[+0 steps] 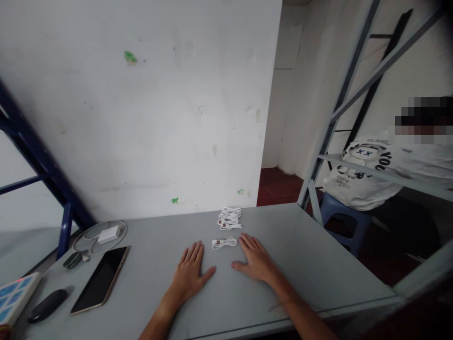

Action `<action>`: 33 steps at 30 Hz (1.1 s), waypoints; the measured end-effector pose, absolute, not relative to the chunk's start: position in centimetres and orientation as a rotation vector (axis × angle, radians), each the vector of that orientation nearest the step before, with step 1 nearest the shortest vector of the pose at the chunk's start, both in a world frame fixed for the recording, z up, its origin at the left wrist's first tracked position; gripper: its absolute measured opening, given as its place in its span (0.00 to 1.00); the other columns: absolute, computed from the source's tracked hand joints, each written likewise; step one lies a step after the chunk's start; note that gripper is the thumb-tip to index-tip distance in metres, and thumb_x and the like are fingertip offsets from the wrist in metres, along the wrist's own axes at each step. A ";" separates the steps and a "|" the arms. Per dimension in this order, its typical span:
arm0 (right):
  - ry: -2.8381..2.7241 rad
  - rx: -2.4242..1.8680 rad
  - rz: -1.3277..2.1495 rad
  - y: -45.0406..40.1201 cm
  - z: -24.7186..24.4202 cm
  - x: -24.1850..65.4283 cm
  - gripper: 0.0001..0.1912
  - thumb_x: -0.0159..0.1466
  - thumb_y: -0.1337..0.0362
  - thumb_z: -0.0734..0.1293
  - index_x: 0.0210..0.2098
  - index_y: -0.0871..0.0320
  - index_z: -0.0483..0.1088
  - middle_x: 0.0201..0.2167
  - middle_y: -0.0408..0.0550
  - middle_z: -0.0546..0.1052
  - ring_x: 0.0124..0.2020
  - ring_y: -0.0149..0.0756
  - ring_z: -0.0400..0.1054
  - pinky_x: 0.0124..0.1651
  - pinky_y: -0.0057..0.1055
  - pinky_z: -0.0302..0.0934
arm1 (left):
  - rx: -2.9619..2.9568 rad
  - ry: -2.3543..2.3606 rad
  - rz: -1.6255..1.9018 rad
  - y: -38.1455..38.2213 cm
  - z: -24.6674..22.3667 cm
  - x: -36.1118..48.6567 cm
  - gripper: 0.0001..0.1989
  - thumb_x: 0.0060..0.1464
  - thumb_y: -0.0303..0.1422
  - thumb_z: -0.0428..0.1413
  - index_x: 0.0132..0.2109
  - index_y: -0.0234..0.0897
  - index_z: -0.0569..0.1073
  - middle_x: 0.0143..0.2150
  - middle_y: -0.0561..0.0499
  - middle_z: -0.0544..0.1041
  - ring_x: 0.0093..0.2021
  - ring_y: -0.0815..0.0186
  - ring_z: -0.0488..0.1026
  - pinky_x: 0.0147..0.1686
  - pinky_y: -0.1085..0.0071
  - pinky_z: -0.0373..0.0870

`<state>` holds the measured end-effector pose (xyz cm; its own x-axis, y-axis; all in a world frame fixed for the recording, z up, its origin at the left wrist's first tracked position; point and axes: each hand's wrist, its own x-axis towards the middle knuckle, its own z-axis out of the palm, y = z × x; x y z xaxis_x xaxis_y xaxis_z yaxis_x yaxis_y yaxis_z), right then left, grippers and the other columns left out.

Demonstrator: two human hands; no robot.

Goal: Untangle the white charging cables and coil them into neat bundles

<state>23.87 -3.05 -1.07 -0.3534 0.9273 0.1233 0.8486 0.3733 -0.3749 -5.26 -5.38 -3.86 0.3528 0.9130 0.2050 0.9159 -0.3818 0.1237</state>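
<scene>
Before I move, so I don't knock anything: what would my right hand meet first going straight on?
Probably the stacked white cables ahead of your right hand; the single white coil lies just left, though depth is unclear.

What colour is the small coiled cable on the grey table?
White. The small coiled cable shows best in the head view.

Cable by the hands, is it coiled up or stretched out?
Coiled: the white cable lies bunched in a small loop on the table, just beyond the left hand and right hand.
</scene>
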 end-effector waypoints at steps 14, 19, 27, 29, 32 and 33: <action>-2.318 -1.513 0.324 -3.0 -1.4 24.0 0.47 0.53 0.40 0.62 0.64 0.56 0.45 0.67 0.55 0.49 0.67 0.52 0.42 0.66 0.46 0.35 | -2.571 -1.752 -0.366 -5.4 -3.7 -5.2 0.43 0.65 0.60 0.46 0.74 0.34 0.60 0.76 0.39 0.56 0.75 0.47 0.56 0.72 0.48 0.56; -2.327 -1.507 0.309 -2.9 -1.5 24.0 0.47 0.53 0.39 0.61 0.64 0.57 0.45 0.67 0.55 0.49 0.67 0.51 0.42 0.66 0.46 0.35 | -2.566 -1.737 -0.387 -5.4 -3.9 -5.3 0.43 0.65 0.60 0.46 0.74 0.35 0.60 0.76 0.39 0.57 0.75 0.47 0.57 0.72 0.47 0.56; -2.324 -1.535 0.338 -2.7 -1.6 23.9 0.49 0.52 0.38 0.61 0.64 0.57 0.45 0.67 0.56 0.49 0.67 0.51 0.42 0.66 0.46 0.34 | -2.557 -1.722 -0.397 -5.2 -4.3 -5.4 0.43 0.65 0.60 0.46 0.75 0.36 0.59 0.76 0.39 0.58 0.75 0.47 0.57 0.72 0.47 0.56; -2.319 -1.533 0.344 -2.7 -1.6 23.8 0.48 0.52 0.39 0.62 0.64 0.56 0.45 0.67 0.55 0.49 0.67 0.52 0.42 0.66 0.46 0.34 | -2.556 -1.723 -0.399 -5.2 -4.4 -5.4 0.43 0.65 0.60 0.46 0.75 0.36 0.59 0.76 0.39 0.58 0.75 0.47 0.57 0.72 0.47 0.56; -2.311 -1.530 0.345 -2.8 -1.5 23.8 0.48 0.52 0.40 0.63 0.63 0.56 0.46 0.67 0.55 0.50 0.66 0.52 0.42 0.66 0.46 0.35 | -2.554 -1.721 -0.404 -5.2 -4.5 -5.4 0.43 0.65 0.60 0.46 0.75 0.37 0.59 0.76 0.40 0.57 0.75 0.47 0.57 0.72 0.48 0.56; -2.310 -1.529 0.345 -2.8 -1.4 23.8 0.48 0.52 0.40 0.63 0.63 0.56 0.46 0.67 0.55 0.50 0.66 0.52 0.42 0.66 0.46 0.35 | -2.554 -1.716 -0.406 -5.2 -4.5 -5.4 0.43 0.65 0.60 0.46 0.75 0.37 0.59 0.76 0.40 0.57 0.75 0.47 0.58 0.72 0.48 0.56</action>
<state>23.81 -2.77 -1.42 -0.3580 0.9212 0.1522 0.8364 0.3889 -0.3862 -5.43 -5.17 -4.51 0.3545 0.9047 0.2363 0.9147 -0.3879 0.1131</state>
